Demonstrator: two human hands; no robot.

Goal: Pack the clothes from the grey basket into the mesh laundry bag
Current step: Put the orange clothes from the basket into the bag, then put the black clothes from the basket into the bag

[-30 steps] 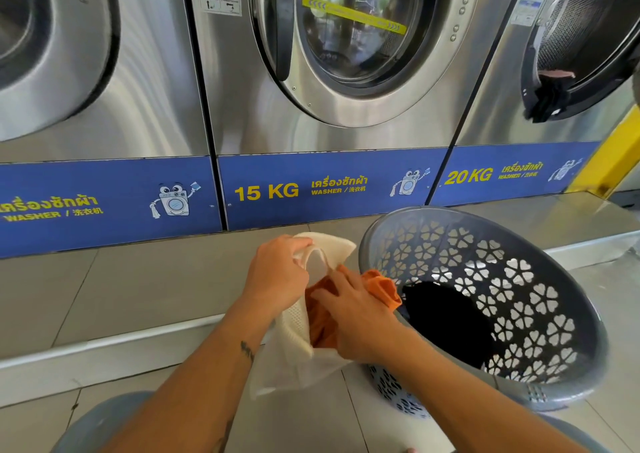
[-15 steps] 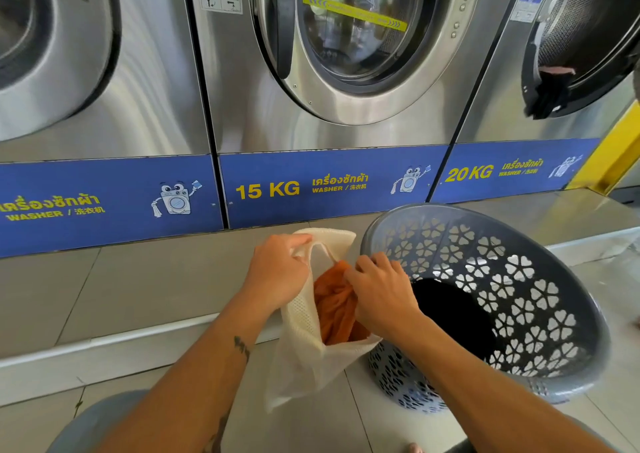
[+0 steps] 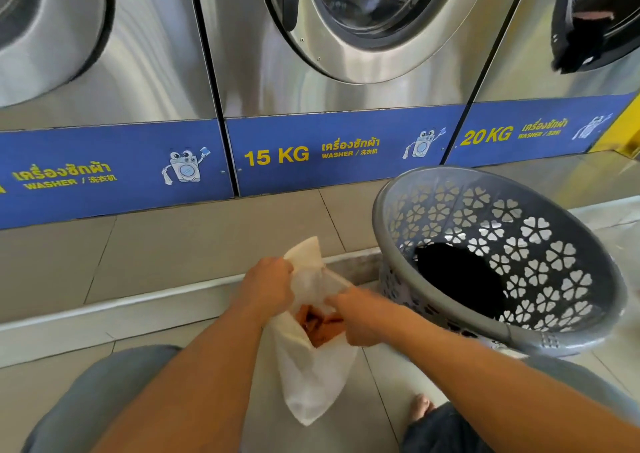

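Mesh laundry bag point(image 3: 311, 376), white and limp, hangs between the person's knees above the tiled floor point(image 3: 166, 328), just left of the grey basket point(image 3: 554, 345). Its mouth is pulled open. An orange garment point(image 3: 320, 324) sits bunched inside, just below the opening.

The left hand point(image 3: 266, 286) has its grip closed on the far left edge of the mouth, pinching the fabric and lifting it so a flap stands up. The right hand point(image 3: 360, 317) is at the near right edge, fingers curled. Its grip seems closed on the bag's rim, but motion blur hides whether it also catches the orange cloth.

The basket is tilted, its opening facing the person. One black garment point(image 3: 457, 279) lies in the bottom, so the packing looks only partly done.

To do this step well, the left hand should keep the mouth high and wide. The right hand should press the orange garment down towards the bag's bottom, leaving room on top. The black piece can then go in without snagging on the rim. Keeping the bag close beside the basket makes for a short reach.

A low tiled step point(image 3: 173, 245) runs behind the bag and basket. On it stands a row of steel washing machines point(image 3: 346, 89) with a blue band point(image 3: 346, 148) marked 15 KG and 20 KG. A bare foot point(image 3: 420, 406) shows near the bottom edge.
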